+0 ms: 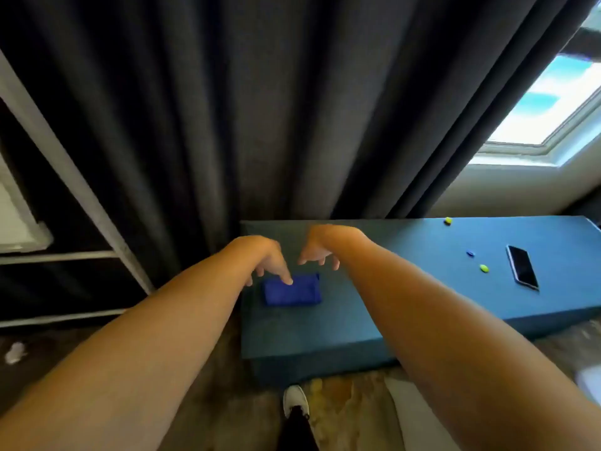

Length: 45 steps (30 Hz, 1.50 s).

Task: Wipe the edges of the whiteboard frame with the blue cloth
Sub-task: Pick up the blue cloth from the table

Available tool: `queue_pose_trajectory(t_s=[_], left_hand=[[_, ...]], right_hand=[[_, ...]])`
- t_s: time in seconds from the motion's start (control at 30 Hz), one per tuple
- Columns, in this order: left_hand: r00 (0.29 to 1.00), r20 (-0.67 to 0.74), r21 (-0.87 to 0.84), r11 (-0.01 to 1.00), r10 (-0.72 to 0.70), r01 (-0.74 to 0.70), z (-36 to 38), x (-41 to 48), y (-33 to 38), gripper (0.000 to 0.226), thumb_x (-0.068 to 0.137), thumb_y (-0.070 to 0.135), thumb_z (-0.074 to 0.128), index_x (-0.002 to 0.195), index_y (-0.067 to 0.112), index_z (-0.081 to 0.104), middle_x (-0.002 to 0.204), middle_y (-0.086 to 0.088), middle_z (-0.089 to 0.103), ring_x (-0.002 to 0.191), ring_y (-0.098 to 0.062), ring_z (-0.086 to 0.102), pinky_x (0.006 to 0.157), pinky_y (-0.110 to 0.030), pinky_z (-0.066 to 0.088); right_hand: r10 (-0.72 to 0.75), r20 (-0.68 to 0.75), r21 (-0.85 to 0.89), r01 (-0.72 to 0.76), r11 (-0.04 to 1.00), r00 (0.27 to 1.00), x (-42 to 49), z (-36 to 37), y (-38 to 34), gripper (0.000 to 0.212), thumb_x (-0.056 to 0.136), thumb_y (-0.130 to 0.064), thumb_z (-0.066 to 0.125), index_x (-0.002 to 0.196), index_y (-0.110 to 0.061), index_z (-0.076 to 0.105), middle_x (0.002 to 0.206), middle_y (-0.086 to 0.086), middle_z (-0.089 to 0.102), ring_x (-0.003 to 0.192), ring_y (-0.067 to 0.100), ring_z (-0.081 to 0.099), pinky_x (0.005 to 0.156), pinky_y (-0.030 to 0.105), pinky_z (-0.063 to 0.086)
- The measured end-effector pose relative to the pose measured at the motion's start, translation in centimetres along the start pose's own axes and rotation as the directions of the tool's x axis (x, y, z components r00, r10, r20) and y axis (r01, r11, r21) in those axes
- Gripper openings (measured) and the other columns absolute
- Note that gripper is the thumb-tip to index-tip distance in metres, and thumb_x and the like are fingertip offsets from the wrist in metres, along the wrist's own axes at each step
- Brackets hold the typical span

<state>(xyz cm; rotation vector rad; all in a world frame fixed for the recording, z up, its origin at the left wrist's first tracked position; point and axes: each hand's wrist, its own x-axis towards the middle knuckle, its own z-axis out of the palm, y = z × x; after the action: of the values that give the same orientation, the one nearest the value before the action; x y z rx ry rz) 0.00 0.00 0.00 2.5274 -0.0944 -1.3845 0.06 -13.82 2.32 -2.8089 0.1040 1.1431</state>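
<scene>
The left hand (pixel 266 258) reaches down over the near-left end of a long teal padded bench (pixel 325 330), its fingers spread and loose, gripping nothing; one fingertip (pixel 288 281) touches or sits just over the top edge of a folded, rectangular blue cloth (pixel 292 292), though contact cannot be told for sure. The right hand (pixel 320 250) hangs just beside the left, apart from it, fingers drooping downward and released, empty, poised above the bench a little beyond the cloth's far right corner. The blue cloth lies flat on the bench top near its left end. Both bare forearms stretch from the lower corners toward the middle of the view. Farther right along the bench lies a dark rectangular smartphone (pixel 522 267), screen up, well apart from the cloth. Near the phone's left side sit a small yellow-green round piece (pixel 484 268) and a small blue piece (pixel 470 253); another small yellow-green piece (pixel 448 220) rests close to the far edge of the bench. Behind the bench hang heavy dark grey pleated curtains (pixel 227 109), and to the upper right a bright white-framed window (pixel 546 115) shows. Below, a white shoe (pixel 294 400) stands on the patterned floor just beside the bench's near edge.
</scene>
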Motion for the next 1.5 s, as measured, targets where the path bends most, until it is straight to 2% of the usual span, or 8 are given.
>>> queue_pose_trajectory(t_s=[0.1, 0.2, 0.37, 0.67, 0.97, 1.1, 1.23, 1.5], left_hand=[[0.996, -0.083, -0.024, 1.000, -0.019, 0.017, 3.3, 5.0, -0.1, 0.083, 0.085, 0.048, 0.068, 0.147, 0.008, 0.031, 0.147, -0.018, 0.042, 0.117, -0.034, 0.058, 0.076, -0.037, 0.050], [0.968, -0.237, -0.178, 0.983, -0.080, 0.037, 7.3, 9.7, -0.7, 0.084, 0.087, 0.048, 0.065, 0.150, 0.013, 0.023, 0.151, -0.020, 0.031, 0.132, -0.039, 0.045, 0.096, -0.042, 0.047], [0.919, -0.352, -0.262, 0.961, -0.179, 0.087, 10.0, 14.6, -1.9, 0.060, 0.090, 0.035, 0.064, 0.140, 0.015, 0.036, 0.145, -0.018, 0.030, 0.124, -0.040, 0.047, 0.101, -0.045, 0.044], [0.927, -0.371, -0.342, 0.937, -0.059, -0.076, 8.5, 15.5, -3.9, 0.019, 0.089, 0.020, 0.066, 0.105, 0.014, 0.058, 0.119, -0.012, 0.059, 0.108, -0.028, 0.056, 0.081, -0.032, 0.043], [0.848, -0.515, -0.672, 0.675, -0.130, -0.304, 0.2, -1.6, -17.3, 0.016, 0.086, 0.010, 0.068, 0.091, 0.014, 0.054, 0.093, -0.011, 0.064, 0.092, -0.027, 0.064, 0.083, -0.046, 0.055], [0.664, -0.713, -0.676, 0.468, -0.224, -0.569, -8.2, -15.1, -26.4, 0.011, 0.088, -0.002, 0.064, 0.091, 0.007, 0.058, 0.093, -0.018, 0.066, 0.092, -0.031, 0.063, 0.080, -0.047, 0.054], [0.457, -0.838, -0.545, 0.409, -0.299, -0.732, -16.1, -28.8, -33.6, 0.028, 0.089, 0.008, 0.067, 0.116, 0.006, 0.059, 0.112, -0.013, 0.067, 0.103, -0.029, 0.066, 0.077, -0.041, 0.057], [0.150, -0.963, -0.248, 0.513, -0.225, -0.822, -30.0, -45.2, -41.9, 0.025, 0.088, 0.011, 0.069, 0.112, 0.010, 0.063, 0.109, -0.008, 0.072, 0.096, -0.025, 0.070, 0.069, -0.036, 0.059]], right_hand=[[-0.027, 0.008, -0.062, 0.028, 0.998, 1.000, 5.3, 3.6, 1.1, 0.045, 0.091, -0.040, 0.062, 0.124, -0.010, 0.061, 0.121, 0.012, 0.064, 0.093, 0.028, 0.062, 0.084, 0.039, 0.055], [-0.061, 0.000, -0.001, 0.061, 0.998, 0.998, 9.0, 8.5, 2.5, 0.036, 0.090, -0.036, 0.059, 0.117, -0.012, 0.063, 0.112, 0.010, 0.065, 0.096, 0.030, 0.062, 0.079, 0.039, 0.052], [-0.122, -0.007, 0.051, 0.122, 0.991, 0.993, 14.1, 12.3, 4.3, 0.044, 0.092, -0.018, 0.058, 0.135, -0.017, 0.048, 0.139, 0.011, 0.040, 0.132, 0.039, 0.038, 0.097, 0.049, 0.048], [0.038, 0.017, 0.050, -0.039, 0.998, 0.999, 16.1, 12.2, 4.1, 0.039, 0.088, -0.014, 0.056, 0.126, -0.012, 0.053, 0.133, 0.013, 0.052, 0.125, 0.036, 0.046, 0.101, 0.049, 0.042], [-0.242, -0.092, 0.354, 0.258, 0.899, 0.966, 5.4, 3.5, -11.5, 0.032, 0.091, -0.020, 0.064, 0.116, -0.001, 0.061, 0.114, 0.016, 0.064, 0.091, 0.023, 0.056, 0.070, 0.031, 0.046], [-0.436, -0.285, 0.569, 0.517, 0.640, 0.854, -3.2, -4.5, -24.5, 0.007, 0.091, -0.010, 0.066, 0.093, -0.012, 0.059, 0.088, 0.010, 0.065, 0.077, 0.024, 0.064, 0.071, 0.046, 0.057], [-0.599, -0.502, 0.473, 0.778, 0.414, 0.624, -12.3, -13.8, -35.4, 0.011, 0.091, -0.011, 0.068, 0.101, -0.012, 0.063, 0.096, 0.012, 0.068, 0.084, 0.025, 0.067, 0.068, 0.045, 0.060], [-0.692, -0.665, 0.033, 0.936, 0.350, 0.282, -24.4, -29.9, -50.5, 0.006, 0.093, -0.016, 0.066, 0.095, -0.021, 0.063, 0.099, 0.005, 0.068, 0.088, 0.022, 0.067, 0.061, 0.032, 0.061]])
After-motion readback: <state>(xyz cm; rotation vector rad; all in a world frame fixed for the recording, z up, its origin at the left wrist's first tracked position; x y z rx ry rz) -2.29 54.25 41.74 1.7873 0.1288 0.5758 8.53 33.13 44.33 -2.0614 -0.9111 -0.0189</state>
